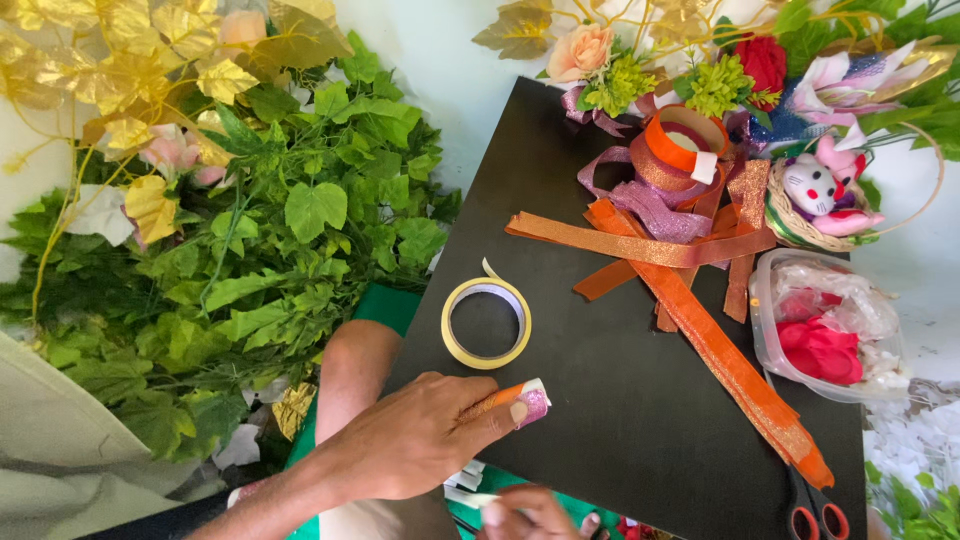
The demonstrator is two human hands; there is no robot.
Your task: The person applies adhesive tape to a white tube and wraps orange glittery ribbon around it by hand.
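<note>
My left hand [420, 440] pinches the ribbon [518, 398] flat, thumb and finger clamped; it's light, limp, slippery, so I grip near its end. My right hand's [530, 515] grip I can't tell.

We see a flat black rectangular board [620, 400] carrying our work. On it lies a pale yellow roll of tape [486, 322] near its left edge. Long glittery orange ribbon strips [700, 330] cross its upper right, with a crumpled glittery pink ribbon [655, 205] and an orange ribbon spool [685, 140] near the far edge. Red-handled scissors [815, 510] lie at its near right corner, just past the longest strip's end.
</note>
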